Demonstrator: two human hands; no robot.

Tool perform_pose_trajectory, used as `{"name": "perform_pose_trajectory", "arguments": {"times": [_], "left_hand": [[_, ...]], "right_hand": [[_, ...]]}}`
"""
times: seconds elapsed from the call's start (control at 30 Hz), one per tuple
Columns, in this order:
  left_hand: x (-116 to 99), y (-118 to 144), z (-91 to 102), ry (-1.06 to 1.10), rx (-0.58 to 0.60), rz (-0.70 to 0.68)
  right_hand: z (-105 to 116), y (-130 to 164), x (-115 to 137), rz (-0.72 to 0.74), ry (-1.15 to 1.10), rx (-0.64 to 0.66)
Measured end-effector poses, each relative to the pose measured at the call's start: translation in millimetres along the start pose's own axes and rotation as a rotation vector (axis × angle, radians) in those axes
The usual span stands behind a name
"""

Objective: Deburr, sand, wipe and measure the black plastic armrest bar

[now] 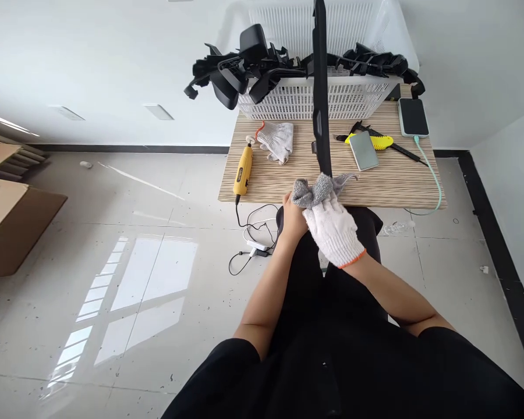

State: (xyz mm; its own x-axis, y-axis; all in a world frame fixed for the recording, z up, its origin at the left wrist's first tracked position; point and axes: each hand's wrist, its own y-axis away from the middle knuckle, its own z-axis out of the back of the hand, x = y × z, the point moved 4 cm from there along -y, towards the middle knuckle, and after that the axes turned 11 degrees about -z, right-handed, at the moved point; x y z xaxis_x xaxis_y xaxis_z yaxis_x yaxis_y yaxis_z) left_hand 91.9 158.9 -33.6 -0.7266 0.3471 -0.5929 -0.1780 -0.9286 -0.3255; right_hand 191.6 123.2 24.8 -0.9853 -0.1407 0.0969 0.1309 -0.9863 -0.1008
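Hands (332, 224) on black strip (321, 87) at table edge (262, 199).

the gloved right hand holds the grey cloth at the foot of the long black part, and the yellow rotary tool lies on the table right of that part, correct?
Not quite. In the head view the yellow rotary tool lies left of the long black part, beside the spare glove. The gloved right hand does hold the grey cloth at its foot.
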Motion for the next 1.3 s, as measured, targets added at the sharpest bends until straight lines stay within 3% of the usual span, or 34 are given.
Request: {"name": "perform_pose_trajectory", "arguments": {"times": [0.1, 0.27, 0.37, 0.57, 0.7, 0.87, 1.0, 1.13, 1.3], "left_hand": [[-0.2, 1.5, 0.6, -0.012, -0.004, 0.033], [-5.2, 4.1, 1.9, 0.034, 0.012, -0.048], [-5.0, 3.7, 4.4, 0.030, -0.008, -0.009], [-6.6, 1.9, 4.5, 0.047, -0.002, -0.042], [-4.0, 1.4, 4.6, 0.018, -0.015, 0.028], [-7.5, 0.1, 5.2, 0.039, 0.008, -0.044], [-4.3, -0.1, 5.1, 0.011, 0.002, 0.050], [-6.4, -0.1, 3.8, 0.029, 0.010, -0.032], [-3.4, -0.7, 4.0, 0.005, -0.003, 0.047]], "right_hand": [[-3.9, 0.1, -5.9, -0.061, -0.004, -0.069], [-9.0, 8.2, -4.2, -0.024, -0.029, -0.059], [-7.9, 9.9, -8.0, -0.076, -0.030, -0.069], [-2.8, 5.8, -6.9, -0.024, -0.019, 0.011], [2.1, -0.6, -9.0, -0.069, -0.025, 0.005], [5.2, 0.9, -4.9, -0.059, -0.015, 0.110], [10.2, -1.8, -7.4, -0.082, -0.018, 0.146], [15.1, -1.1, -5.4, -0.017, 0.036, 0.251], [19.7, -3.9, -6.2, -0.032, 0.049, 0.224]]}}
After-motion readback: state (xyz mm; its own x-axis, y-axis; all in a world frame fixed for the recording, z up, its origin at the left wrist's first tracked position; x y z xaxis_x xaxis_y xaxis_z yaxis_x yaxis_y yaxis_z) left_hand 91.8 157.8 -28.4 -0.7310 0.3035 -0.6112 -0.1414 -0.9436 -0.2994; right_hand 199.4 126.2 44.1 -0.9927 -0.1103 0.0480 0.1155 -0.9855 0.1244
